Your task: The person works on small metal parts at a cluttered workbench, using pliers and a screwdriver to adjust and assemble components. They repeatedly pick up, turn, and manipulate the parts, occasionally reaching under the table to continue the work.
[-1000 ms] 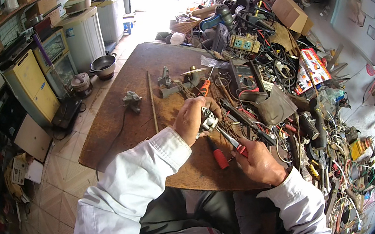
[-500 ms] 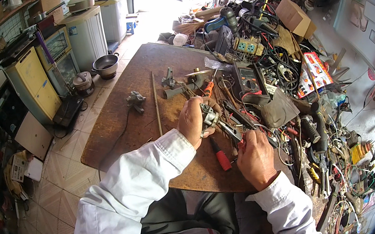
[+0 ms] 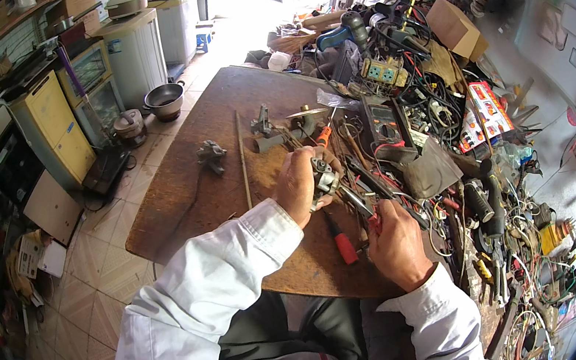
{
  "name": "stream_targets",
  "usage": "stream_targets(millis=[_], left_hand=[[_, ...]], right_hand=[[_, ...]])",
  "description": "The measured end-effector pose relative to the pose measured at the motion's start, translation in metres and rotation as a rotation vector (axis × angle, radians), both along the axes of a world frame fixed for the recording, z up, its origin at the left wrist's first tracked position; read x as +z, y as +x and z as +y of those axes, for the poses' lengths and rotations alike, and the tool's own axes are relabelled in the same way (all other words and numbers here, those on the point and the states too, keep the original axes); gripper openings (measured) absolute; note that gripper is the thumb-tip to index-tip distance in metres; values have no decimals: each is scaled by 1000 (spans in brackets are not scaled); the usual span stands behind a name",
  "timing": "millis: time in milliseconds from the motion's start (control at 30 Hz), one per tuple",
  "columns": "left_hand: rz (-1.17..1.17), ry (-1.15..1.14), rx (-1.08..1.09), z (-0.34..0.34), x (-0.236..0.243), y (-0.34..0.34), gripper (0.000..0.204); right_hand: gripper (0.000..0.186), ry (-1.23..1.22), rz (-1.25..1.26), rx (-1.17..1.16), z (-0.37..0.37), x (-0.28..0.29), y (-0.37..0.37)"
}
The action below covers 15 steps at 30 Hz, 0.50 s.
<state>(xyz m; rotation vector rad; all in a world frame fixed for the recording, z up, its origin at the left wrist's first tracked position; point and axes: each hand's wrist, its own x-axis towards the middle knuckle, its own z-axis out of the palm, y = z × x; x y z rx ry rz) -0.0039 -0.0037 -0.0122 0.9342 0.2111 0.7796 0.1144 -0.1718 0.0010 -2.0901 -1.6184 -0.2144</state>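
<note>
My left hand [image 3: 297, 187] is closed around a small grey cast-metal part [image 3: 324, 174] with lugs and holes, held above the worn brown tabletop [image 3: 186, 173]. My right hand [image 3: 398, 244] grips what looks like a red-handled screwdriver [image 3: 356, 201]; its shaft points at the part, and the fist hides most of the handle. Whether the tip touches is hard to see. Beneath the hands lies a second red-handled screwdriver [image 3: 343, 246]. Beyond my left hand are an orange-handled screwdriver [image 3: 325, 136] and a metal piece with a round brass-coloured disc [image 3: 305, 112].
Two similar castings [image 3: 211, 157] [image 3: 261, 121] and a thin rod [image 3: 243, 160] lie on the left half of the table. A multimeter [image 3: 385, 124], cables and tools crowd the right side. A black pot [image 3: 165, 101] stands on the floor near cabinets [image 3: 56, 133].
My right hand has shifted slightly right and down with the screwdriver. The metal part has turned a little in my left hand, which stays in nearly the same place.
</note>
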Motion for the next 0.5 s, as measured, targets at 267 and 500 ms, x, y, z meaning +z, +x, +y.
stream_targets(millis=[267,500], left_hand=[[97,513,11,8,12,-9,58],[81,118,13,22,10,-9,62]], right_hand=[[23,-456,637,386,-6,40,21],[24,-300,387,281,6,38,41]])
